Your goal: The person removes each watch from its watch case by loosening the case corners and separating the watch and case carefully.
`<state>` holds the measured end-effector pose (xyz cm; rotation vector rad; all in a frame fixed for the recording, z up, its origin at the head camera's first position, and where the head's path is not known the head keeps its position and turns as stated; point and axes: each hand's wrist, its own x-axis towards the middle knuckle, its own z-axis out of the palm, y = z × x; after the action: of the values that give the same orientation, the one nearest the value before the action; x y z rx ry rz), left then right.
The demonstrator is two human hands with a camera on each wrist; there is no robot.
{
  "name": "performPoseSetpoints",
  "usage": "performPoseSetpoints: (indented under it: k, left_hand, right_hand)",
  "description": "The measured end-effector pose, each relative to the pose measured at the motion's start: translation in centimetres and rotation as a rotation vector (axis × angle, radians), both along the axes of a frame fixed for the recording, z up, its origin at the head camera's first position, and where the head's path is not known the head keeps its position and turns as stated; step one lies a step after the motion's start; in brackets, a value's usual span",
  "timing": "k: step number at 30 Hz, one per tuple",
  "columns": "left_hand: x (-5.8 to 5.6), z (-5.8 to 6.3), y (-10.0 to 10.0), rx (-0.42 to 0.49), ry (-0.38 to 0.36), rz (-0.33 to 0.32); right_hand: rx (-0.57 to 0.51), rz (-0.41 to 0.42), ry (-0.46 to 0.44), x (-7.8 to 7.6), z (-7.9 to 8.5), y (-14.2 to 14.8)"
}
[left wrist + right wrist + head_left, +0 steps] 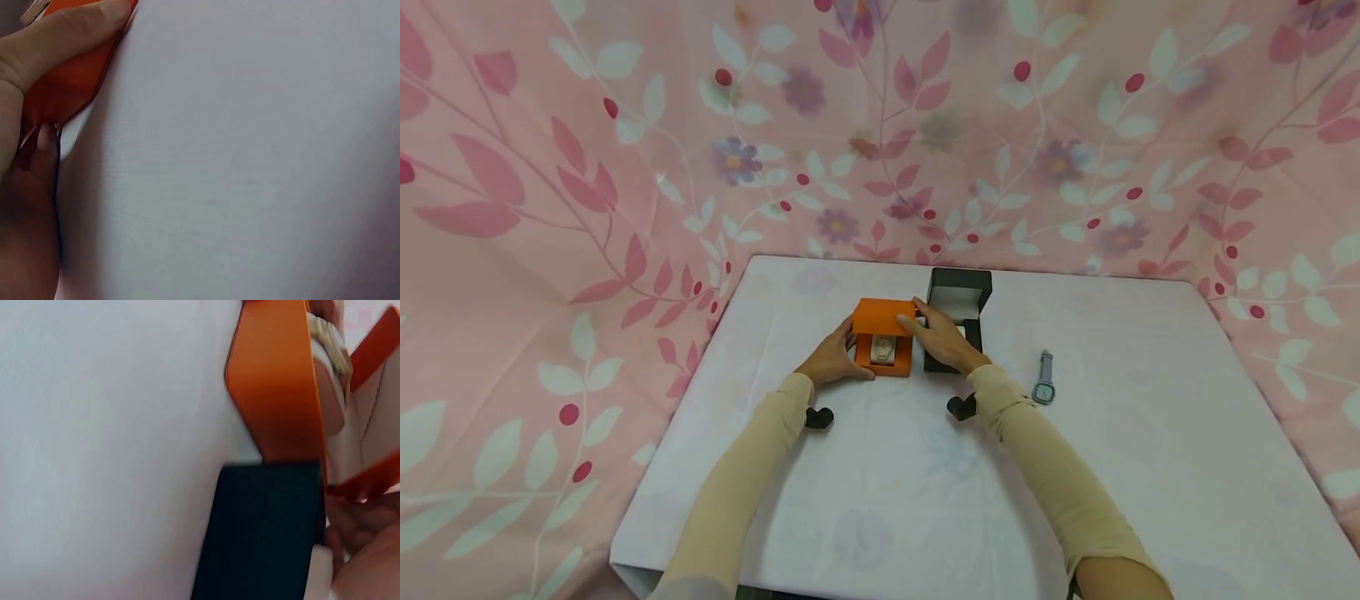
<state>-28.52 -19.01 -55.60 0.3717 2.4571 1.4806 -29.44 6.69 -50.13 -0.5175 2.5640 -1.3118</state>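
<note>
An orange watch box (862, 367) stands on the white table with its lid (880, 314) partly raised. Inside it a wristwatch with a pale strap (882, 350) is wrapped round a cushion. My left hand (831, 357) grips the box's left side, its thumb (69, 34) along the front edge. At the lid's right end my right hand (943, 337) holds the lid between thumb and fingers. Close by on the right, partly behind that hand, a dark green watch box (961, 282) has its lid up. The right wrist view also shows the dark box (259, 531) touching the orange one.
A watch with a blue-grey strap (1045, 379) lies flat on the white tablecloth (880, 500), to the right of the right forearm. A pink floral curtain (925, 125) encloses the table at the back and sides.
</note>
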Motion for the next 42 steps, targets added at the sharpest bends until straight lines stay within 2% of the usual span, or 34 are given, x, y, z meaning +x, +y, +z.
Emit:
performPoseSetpoints:
  k: [4, 10, 13, 21, 27, 37, 42]
  left_hand:
    - [-0.1, 0.1, -0.1, 0.002, 0.013, 0.003]
    - [-0.2, -0.1, 0.0, -0.008, 0.027, -0.035]
    - [-0.1, -0.2, 0.0, -0.012, 0.022, -0.029]
    - [0.0, -0.3, 0.1, -0.018, 0.026, -0.021]
    - [0.0, -0.3, 0.1, -0.024, 0.014, -0.012]
    - [0.0, -0.3, 0.2, -0.058, 0.028, -0.004]
    - [0.1, -0.3, 0.2, -0.066, 0.042, -0.004]
  right_hand:
    - [-0.071, -0.083, -0.005, -0.6, 0.5, -1.0]
    - [-0.142, -0.271, -0.093, -1.2, 1.5, -2.0]
    - [-0.143, -0.309, -0.068, -1.0, 1.3, -2.3]
    - [-0.154, -0.314, 0.002, -0.2, 0.7, -2.0]
    - [-0.178, -0.301, 0.104, 0.5, 0.2, -1.8]
    - [-0.067, -0.240, 0.231, 1.2, 0.3, -0.9]
    - [-0.078, -0.202, 0.286, 1.3, 0.1, -0.6]
